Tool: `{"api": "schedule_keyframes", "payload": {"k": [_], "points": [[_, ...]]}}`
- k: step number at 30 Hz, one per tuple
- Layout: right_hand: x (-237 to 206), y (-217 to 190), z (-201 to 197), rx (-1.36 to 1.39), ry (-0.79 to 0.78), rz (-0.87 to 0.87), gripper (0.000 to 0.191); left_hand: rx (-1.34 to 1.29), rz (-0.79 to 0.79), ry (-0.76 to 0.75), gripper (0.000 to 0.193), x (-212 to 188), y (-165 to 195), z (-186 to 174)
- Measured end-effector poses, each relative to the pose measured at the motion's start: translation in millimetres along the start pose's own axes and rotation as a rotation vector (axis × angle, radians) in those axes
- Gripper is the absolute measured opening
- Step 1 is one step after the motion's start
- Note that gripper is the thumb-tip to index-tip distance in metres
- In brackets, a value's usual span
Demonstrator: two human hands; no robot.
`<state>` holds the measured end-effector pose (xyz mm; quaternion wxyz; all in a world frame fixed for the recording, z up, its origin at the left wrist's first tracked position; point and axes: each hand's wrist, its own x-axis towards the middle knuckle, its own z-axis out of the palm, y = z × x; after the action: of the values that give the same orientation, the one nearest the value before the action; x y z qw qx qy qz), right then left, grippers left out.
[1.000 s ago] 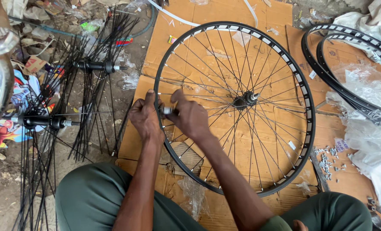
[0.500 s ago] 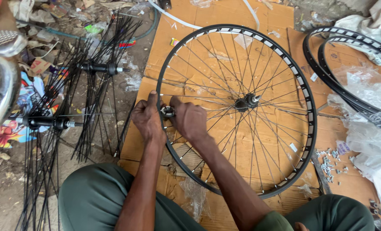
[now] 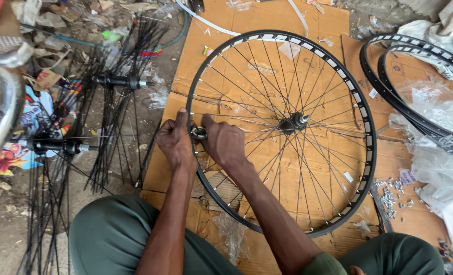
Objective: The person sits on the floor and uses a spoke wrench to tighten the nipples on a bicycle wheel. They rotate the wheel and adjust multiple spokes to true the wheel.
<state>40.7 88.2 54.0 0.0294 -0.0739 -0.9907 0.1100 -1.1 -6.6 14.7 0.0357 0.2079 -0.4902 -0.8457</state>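
I have both hands at the wheel rim (image 3: 369, 153): left hand (image 3: 175, 142) and right hand (image 3: 225, 143), fingers closed around a small round spoke tool (image 3: 199, 133) between them, truing; next, I judge, a careful turn.

One head-worn camera looks steeply down from close above at the wheel (image 3: 282, 132) lying on cardboard (image 3: 267, 20), the person's knees at the bottom edge.

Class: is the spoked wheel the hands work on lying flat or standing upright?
Flat. The wheel lies on the cardboard, hub pointing up; left hand and right hand rest at its rim.
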Motion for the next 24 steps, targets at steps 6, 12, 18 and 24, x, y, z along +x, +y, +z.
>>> {"api": "schedule_keyframes", "payload": {"k": [6,12,18,24], "points": [[-6.2,24.2,-11.1,0.688,-0.112,-0.203,0.033,0.031,0.02,0.005,0.045,3.3,-4.3,-0.6],[-2.7,14.2,1.4,0.428,0.049,-0.036,0.051,0.077,-0.053,0.051,0.043,-0.6,1.7,-0.1],[2.5,5.4,4.0,0.138,0.011,-0.039,0.024,0.017,0.025,0.002,0.044,1.3,-2.7,-0.2],[-8.0,25.1,-5.6,0.657,-0.031,-0.2,0.024,-0.012,0.011,-0.024,0.044,2.2,-7.8,-2.9]]}}
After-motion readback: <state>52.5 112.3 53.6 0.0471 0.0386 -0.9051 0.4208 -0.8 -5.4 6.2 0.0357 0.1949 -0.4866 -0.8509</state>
